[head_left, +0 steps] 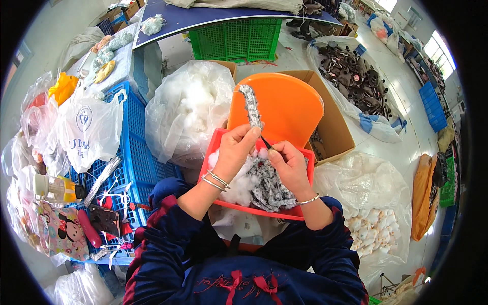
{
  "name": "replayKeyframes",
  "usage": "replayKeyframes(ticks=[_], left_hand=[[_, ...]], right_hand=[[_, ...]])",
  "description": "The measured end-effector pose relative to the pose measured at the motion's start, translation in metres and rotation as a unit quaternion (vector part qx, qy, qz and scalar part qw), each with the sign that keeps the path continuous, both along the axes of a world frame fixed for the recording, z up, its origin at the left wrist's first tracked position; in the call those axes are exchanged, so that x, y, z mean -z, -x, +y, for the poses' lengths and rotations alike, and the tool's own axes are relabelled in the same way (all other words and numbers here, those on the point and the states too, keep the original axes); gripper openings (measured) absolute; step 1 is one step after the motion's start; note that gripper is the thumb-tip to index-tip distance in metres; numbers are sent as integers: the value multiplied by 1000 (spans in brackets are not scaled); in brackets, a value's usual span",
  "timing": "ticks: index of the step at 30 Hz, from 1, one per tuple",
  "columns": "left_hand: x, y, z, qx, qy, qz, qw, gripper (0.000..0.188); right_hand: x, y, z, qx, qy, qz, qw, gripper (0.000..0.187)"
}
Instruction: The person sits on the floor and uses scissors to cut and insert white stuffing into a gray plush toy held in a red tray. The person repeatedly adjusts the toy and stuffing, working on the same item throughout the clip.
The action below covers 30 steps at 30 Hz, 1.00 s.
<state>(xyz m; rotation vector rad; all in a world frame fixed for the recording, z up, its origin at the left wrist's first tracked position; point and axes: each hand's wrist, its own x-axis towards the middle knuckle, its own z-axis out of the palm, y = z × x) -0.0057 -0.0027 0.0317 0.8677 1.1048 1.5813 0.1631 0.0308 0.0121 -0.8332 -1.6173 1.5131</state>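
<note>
My left hand point(237, 151) grips the lower end of a long, narrow grey-and-white patterned fabric piece point(250, 107) that stands upright above a red tray point(211, 152). My right hand point(290, 165) pinches a thin dark stick point(266, 143) whose tip points into the base of the fabric piece. The red tray rests on my lap and holds white stuffing point(243, 184) and a heap of similar grey patterned fabric pieces point(272, 187). Both wrists wear thin bangles.
An orange plastic stool point(284, 104) and a cardboard box point(335, 127) stand behind the tray. A big clear bag of white stuffing point(185, 109) is at the left, beside a blue crate point(134, 152) with scissors point(116, 190). Bags of finished pieces point(378, 223) lie right.
</note>
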Motion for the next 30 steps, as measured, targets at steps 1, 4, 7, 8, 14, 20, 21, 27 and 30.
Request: replayKeyframes(ticks=[1,4,7,8,14,20,21,27,30], left_hand=[[-1,1,0,-4,5,-3,1000,26],[-2,0,0,-2,11,-26,1000,26],[13,-7,1,-7,-20,-84,996,24],[15,-13,1,-8,-36,-111,993,23],[22,-21,1,1,12,-4,1000,21],[-2,8,5,10,83,76,994,24],[1,14,6,7,72,96,993,24],[-4,52,16,-88,23,-25,995,22],[-19,58,11,-87,10,-53,995,23]], right_hand=[[1,-1,0,3,-13,-4,1000,9],[-1,-1,-1,4,-25,-18,1000,9],[5,4,-3,0,15,18,1000,10],[5,6,-4,-2,31,34,999,10],[-3,10,-2,3,44,40,998,11],[-1,-5,8,-25,22,-15,999,8],[-4,-10,12,-39,22,-43,998,8],[3,-43,48,36,-26,-157,987,18],[16,-46,55,40,-41,-185,981,22]])
